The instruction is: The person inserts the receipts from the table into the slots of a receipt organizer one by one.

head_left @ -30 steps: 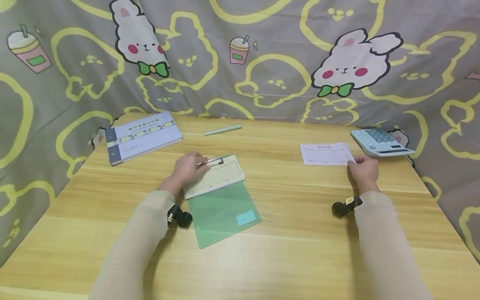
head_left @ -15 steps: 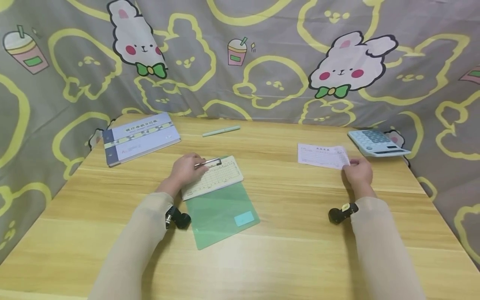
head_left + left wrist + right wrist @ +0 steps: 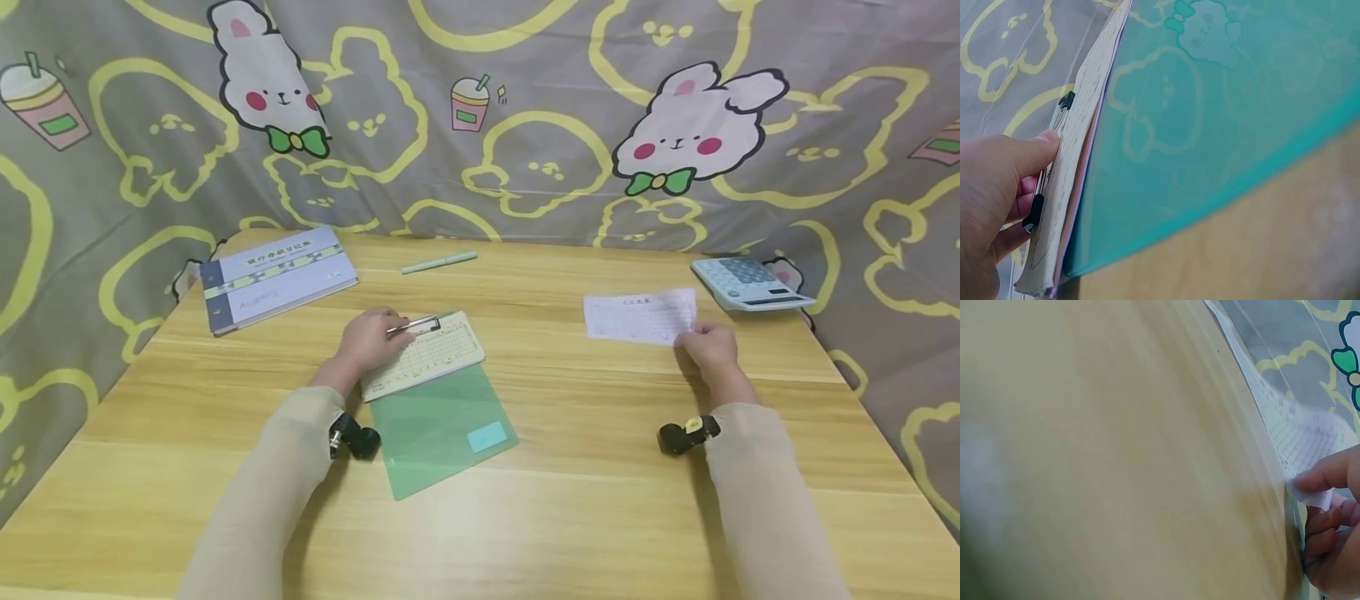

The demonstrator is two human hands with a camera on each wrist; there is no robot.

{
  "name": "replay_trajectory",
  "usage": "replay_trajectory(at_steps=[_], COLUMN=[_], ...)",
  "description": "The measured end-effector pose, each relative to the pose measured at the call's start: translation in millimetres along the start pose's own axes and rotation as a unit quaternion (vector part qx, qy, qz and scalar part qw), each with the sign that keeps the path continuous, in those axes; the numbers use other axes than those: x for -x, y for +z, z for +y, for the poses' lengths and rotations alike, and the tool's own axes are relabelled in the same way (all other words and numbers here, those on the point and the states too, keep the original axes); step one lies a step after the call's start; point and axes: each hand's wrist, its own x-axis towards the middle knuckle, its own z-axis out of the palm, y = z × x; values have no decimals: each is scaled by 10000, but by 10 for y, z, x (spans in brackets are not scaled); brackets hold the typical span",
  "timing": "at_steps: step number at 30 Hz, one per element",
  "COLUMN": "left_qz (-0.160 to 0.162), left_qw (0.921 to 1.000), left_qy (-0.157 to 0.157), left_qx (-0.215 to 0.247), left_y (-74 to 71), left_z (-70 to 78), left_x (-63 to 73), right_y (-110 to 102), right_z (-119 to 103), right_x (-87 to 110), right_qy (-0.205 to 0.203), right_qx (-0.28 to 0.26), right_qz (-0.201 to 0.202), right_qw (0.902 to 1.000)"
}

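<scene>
My left hand [image 3: 369,343] grips the metal clip [image 3: 426,326] along the top of a green clipboard [image 3: 431,442]. Under that clip lies a cream stack of printed forms [image 3: 442,350], covering the board's upper part. Seen from the left wrist, the thumb presses on the clip [image 3: 1047,150] and the fingers curl at its far side. Over on the right, my right hand [image 3: 711,346] pinches the near right corner of a white printed slip [image 3: 637,318] between thumb and fingers. In the right wrist view the slip [image 3: 1304,431] bends upward by the thumb.
A blue-grey account book [image 3: 281,279] lies at the back left, and a pale green pen [image 3: 439,262] at the back middle. A light blue calculator [image 3: 750,283] stands just beyond my right hand. Patterned cloth [image 3: 540,92] hangs behind the wooden table [image 3: 585,500].
My right hand has drawn the slip slightly left and nearer to me, and the slip has turned a little. My left hand stays on the clip.
</scene>
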Motion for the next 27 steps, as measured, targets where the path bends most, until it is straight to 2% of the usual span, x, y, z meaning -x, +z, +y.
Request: replay_trajectory(at_steps=[7,15,22,25,27], left_qz=[19,62,14,-10,-13], left_qw=[10000,10000,10000,10000,10000], left_qy=[-44,27,-36,-63,-64], left_qx=[11,-30,-46,-32,-25], left_y=[7,15,12,9,5], left_z=[-3,-5,-2,4,7], left_x=[15,5,3,3,3], right_y=[18,-1,26,58,95], right_z=[36,30,-98,-201,-225], right_x=[53,136,251,292,258], right_qy=[-129,-264,-586,-819,-925], right_qx=[-149,-740,-1038,-1300,-1701], right_qz=[-110,-347,65,236,245], right_qw=[9997,9963,9929,9878,9808])
